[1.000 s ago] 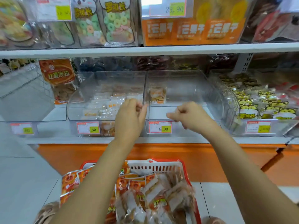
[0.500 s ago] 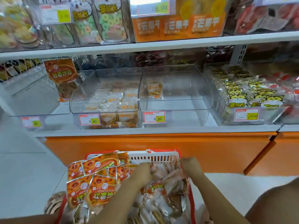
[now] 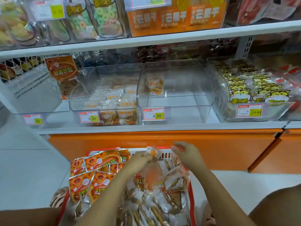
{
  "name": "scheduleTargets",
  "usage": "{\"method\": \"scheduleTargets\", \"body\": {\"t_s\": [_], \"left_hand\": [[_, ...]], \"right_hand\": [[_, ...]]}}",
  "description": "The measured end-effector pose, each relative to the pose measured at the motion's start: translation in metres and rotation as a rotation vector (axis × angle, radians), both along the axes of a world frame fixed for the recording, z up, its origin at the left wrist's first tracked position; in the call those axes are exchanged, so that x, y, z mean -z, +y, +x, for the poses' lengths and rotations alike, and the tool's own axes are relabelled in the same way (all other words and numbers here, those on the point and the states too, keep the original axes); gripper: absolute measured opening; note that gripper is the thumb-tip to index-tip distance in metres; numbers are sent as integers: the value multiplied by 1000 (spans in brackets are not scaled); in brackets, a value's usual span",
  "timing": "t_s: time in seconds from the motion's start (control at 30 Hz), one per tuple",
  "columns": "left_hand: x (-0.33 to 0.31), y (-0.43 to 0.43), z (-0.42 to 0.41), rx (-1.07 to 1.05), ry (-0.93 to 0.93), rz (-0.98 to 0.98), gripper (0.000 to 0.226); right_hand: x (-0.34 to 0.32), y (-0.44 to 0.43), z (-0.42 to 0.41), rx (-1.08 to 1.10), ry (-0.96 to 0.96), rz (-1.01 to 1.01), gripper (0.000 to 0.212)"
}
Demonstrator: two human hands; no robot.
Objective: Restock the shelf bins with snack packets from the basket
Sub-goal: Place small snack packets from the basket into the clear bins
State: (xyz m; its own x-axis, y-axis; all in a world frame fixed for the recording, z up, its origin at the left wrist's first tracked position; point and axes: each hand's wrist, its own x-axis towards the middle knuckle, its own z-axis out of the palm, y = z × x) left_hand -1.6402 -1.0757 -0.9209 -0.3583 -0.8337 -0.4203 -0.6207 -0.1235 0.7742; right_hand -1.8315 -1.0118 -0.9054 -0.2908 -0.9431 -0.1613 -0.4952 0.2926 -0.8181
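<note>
Basket: red plastic basket (image 3: 164, 155) below the shelf, heaped with snack packets.
Left hand (image 3: 140, 159): grip pinched shut on a small clear packet (image 3: 153, 152) lifted above the pile.
Right hand (image 3: 187, 154): fingers loosely spread, holding nothing.
Bin: clear plastic bin (image 3: 175, 93) holds one packet.

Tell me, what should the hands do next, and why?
Probably lift the clear snack packet that the left hand pinches out of the red basket and up to the near-empty bin. That bin holds only one packet at its back, while the bin to its left is already well stocked.
</note>
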Motion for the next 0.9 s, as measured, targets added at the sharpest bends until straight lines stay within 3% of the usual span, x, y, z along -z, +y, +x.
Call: {"method": "scheduleTargets", "body": {"t_s": [0.07, 0.13, 0.27, 0.43, 0.5, 0.6, 0.67, 0.73, 0.9], "left_hand": [[-23, 0, 6, 21, 162, 103, 13], [-41, 3, 10, 106, 209, 137, 11], [-67, 8, 10, 168, 238, -25, 14], [-70, 11, 4, -219, 494, -169, 26], [-69, 13, -2, -306, 576, -177, 47], [-73, 15, -10, -329, 519, -306, 73], [-84, 16, -14, -300, 482, -469, 61], [-98, 15, -15, -209, 437, -602, 53], [-138, 0, -26, -4, 350, -748, 51]], "right_hand": [[-19, -1, 6, -129, -105, -79, 46], [-33, 0, 13, -211, -186, -113, 43], [-46, 1, 22, -186, -185, -223, 17], [-56, 3, 19, -72, -149, -362, 36], [-61, 4, 21, -29, -230, -399, 36], [-68, 8, 16, -6, -316, -377, 39], [-77, 11, 6, -86, -317, -304, 34], [-87, 12, -3, -195, -308, -220, 14], [-120, 2, -7, -411, -172, -136, 13]]}}
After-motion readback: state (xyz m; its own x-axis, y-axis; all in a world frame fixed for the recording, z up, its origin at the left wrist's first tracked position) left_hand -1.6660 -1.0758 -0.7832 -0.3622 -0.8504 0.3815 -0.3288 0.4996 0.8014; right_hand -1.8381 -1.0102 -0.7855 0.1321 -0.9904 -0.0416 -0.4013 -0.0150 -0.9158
